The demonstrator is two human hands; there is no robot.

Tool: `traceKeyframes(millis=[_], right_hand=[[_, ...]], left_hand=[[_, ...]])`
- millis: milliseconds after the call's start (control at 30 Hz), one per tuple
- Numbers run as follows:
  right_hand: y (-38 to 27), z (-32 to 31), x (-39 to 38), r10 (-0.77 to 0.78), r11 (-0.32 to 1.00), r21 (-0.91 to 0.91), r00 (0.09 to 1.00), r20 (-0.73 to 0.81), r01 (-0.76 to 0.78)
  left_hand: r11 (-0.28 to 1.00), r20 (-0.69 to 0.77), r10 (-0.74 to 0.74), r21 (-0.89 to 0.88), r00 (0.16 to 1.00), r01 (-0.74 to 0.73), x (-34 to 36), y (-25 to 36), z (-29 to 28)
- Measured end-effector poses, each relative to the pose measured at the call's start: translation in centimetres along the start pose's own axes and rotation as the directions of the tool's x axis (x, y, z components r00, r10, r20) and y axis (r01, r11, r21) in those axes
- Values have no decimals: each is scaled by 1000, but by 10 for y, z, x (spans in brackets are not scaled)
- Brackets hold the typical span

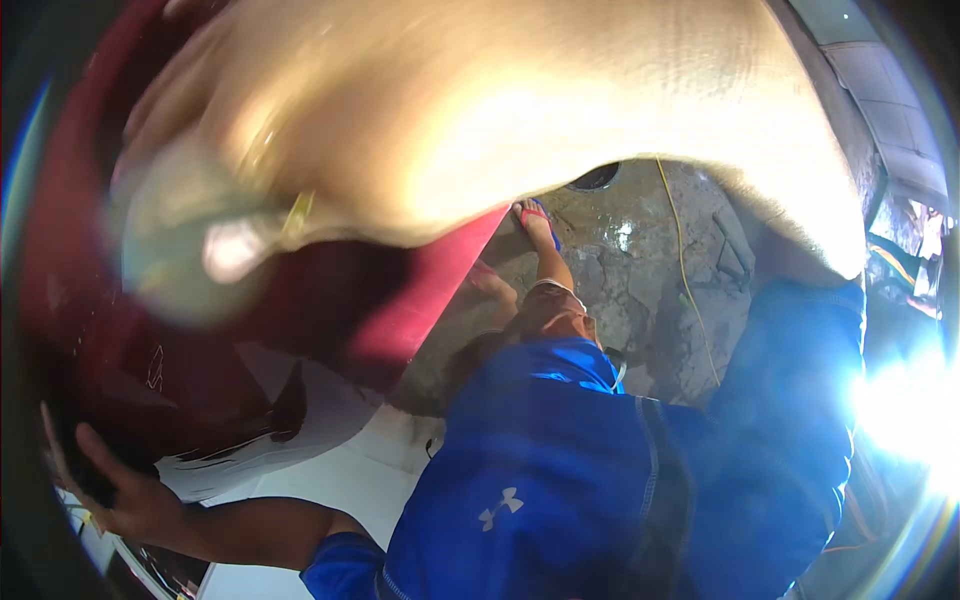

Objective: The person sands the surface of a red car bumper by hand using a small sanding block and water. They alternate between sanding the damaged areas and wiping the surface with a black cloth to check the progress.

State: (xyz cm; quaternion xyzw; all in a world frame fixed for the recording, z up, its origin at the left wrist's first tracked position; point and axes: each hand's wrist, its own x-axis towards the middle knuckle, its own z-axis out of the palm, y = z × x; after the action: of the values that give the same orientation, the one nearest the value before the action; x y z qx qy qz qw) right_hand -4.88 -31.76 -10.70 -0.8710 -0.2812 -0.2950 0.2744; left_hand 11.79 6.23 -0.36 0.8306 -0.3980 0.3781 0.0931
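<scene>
Red panel (140, 370) is curving along your left, between right hand (195, 130) and left hand (130, 505). Looking glossy; likely stiff, heavy, slippery, scratch-prone. Edge (452, 275) probably offering best hold. Left grip is gaping wide; right grip blurring, cannot tell.

Open passage is found between the underside of the right forearm (600, 90) and the blue shirt (560, 470), over the wet concrete floor (640, 260), where the lower leg (553, 262) and a thin yellow cord (684, 270) are the obstructions. The left side is blocked by a large glossy dark red panel (440, 290), with the right hand (200, 150) across its upper part and the left hand (140, 505) at its lower corner. Clearance at far right cannot be determined owing to glare.
</scene>
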Motion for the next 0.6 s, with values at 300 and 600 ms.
traceKeyframes(millis=[300, 600], right_hand=[[-21, -13, 2, 85, 971, -222, 995, -42, -92], [-81, -16, 46, 282, 804, -519, 954, -97, -290]], left_hand=[[979, 25, 165, 117, 986, -167, 11, 38, -6], [926, 25, 312, -231, 950, -298, 31, 142, 11]])
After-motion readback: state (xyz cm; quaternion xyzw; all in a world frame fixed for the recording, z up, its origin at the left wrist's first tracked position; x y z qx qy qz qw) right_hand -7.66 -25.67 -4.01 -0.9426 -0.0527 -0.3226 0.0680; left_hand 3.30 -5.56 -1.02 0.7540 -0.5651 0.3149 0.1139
